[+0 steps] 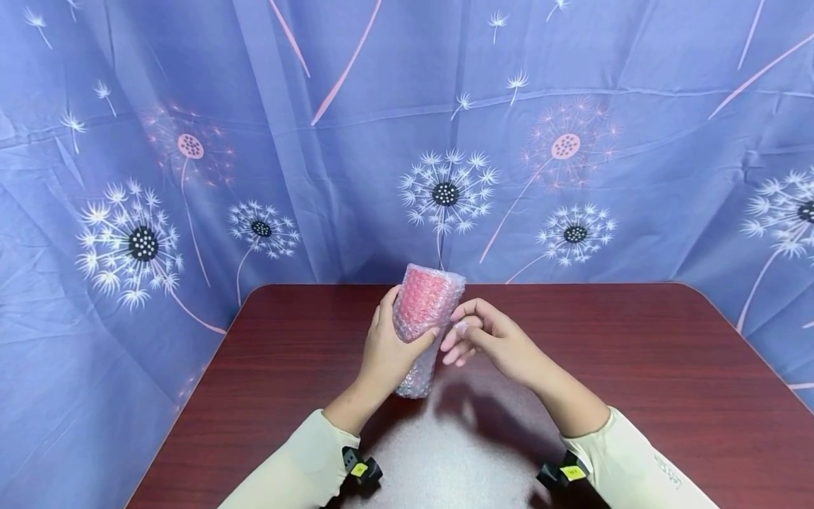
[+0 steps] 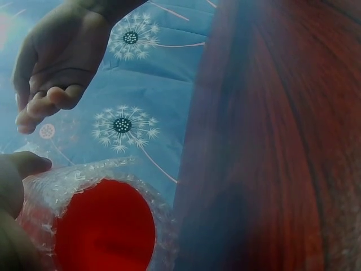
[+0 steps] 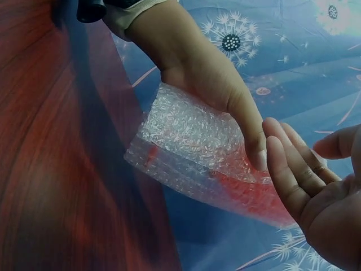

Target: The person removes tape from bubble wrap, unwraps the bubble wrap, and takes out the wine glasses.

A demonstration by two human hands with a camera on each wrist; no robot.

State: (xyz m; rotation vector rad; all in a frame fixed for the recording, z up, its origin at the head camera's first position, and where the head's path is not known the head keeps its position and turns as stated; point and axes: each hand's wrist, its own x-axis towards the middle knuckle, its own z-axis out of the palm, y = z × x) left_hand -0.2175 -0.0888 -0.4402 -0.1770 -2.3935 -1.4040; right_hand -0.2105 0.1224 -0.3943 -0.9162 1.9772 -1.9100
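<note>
A red cylinder wrapped in clear bubble wrap [image 1: 422,297] is held tilted over the table by my left hand [image 1: 394,350], thumb across its near side. The left wrist view shows the cylinder's round red end [image 2: 107,226] framed by the wrap; what the cylinder is, I cannot tell. Close to the right side of the package is my right hand [image 1: 490,336], its fingers loosely bent. A small pale spot shows by its thumb tip, too small to identify. In the right wrist view, the wrap [image 3: 192,121] forms a loose layer past the red part.
The dark red wooden table [image 1: 286,353] reaches back to a blue curtain [image 1: 356,177] printed with dandelions, which also hangs along the sides. Black wrist cameras [image 1: 562,472] hang below both sleeves. Light glares on the table's front middle.
</note>
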